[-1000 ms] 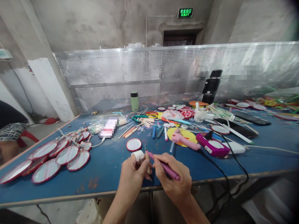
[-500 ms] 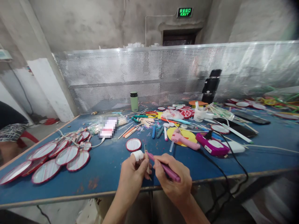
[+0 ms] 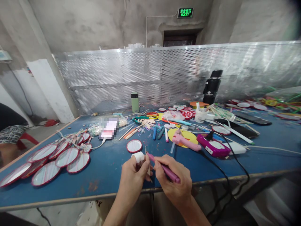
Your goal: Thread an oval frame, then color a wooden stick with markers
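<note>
My left hand [image 3: 134, 174] pinches a thin, flat wooden stick [image 3: 148, 168] upright near the table's front edge. A white band [image 3: 138, 156] is wrapped round one of its fingers. My right hand [image 3: 175, 179] is closed round a purple-pink pen [image 3: 169, 172], its tip against or very near the stick. Just beyond my left hand lies a small round white disc with a red rim [image 3: 134, 146]. A pink glue gun [image 3: 185, 142] rests on a yellow disc [image 3: 192, 135] to the right of my hands.
Red-rimmed discs [image 3: 67, 156] are heaped at the left, beside a phone [image 3: 109, 128] on a cable. Markers and wooden sticks [image 3: 149, 121] lie mid-table. A purple power strip [image 3: 213, 146] trails black cords over the right edge. Behind stand a green bottle [image 3: 134, 103] and a black flask [image 3: 212, 88].
My right hand and the pen have shifted very slightly to the left. The left hand keeps its hold on the stick, and the things on the table stay put.
</note>
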`<state>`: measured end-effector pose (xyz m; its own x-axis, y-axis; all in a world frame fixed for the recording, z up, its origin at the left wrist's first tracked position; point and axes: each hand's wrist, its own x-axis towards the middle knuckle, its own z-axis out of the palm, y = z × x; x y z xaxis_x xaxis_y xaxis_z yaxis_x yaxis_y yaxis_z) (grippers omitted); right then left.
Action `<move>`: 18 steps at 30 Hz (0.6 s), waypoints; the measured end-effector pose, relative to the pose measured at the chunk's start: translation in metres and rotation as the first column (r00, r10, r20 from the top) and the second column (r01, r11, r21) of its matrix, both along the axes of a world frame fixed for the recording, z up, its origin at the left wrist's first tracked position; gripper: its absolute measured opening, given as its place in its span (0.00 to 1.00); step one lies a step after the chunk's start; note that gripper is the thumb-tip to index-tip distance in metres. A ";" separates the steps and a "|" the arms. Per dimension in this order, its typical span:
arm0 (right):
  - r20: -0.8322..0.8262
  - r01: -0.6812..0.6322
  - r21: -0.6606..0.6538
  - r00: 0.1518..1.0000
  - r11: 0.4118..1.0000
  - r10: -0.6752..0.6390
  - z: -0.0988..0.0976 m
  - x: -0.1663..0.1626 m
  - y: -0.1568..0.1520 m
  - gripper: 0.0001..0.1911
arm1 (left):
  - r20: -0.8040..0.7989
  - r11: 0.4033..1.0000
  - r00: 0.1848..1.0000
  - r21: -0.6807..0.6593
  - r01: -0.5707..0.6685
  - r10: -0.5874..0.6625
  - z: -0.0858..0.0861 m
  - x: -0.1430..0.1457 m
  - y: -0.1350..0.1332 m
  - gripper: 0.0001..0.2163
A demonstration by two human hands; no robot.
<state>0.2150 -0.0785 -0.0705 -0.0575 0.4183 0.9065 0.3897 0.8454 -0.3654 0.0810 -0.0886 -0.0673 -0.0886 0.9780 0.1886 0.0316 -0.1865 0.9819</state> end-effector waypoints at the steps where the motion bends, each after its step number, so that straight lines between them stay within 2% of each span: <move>1: -0.001 0.008 0.001 1.000 1.000 -0.008 0.000 0.000 0.000 0.06 | -0.001 1.000 1.000 -0.004 0.002 -0.002 0.000 0.000 0.000 0.13; 18: -0.009 0.024 -0.001 1.000 1.000 -0.024 -0.001 0.000 0.001 0.06 | 0.001 1.000 1.000 -0.010 0.006 -0.006 0.001 0.001 -0.001 0.14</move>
<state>0.2152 -0.0779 -0.0715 -0.0398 0.4199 0.9067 0.4065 0.8357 -0.3692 0.0818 -0.0896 -0.0660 -0.0834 0.9803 0.1788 0.0293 -0.1769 0.9838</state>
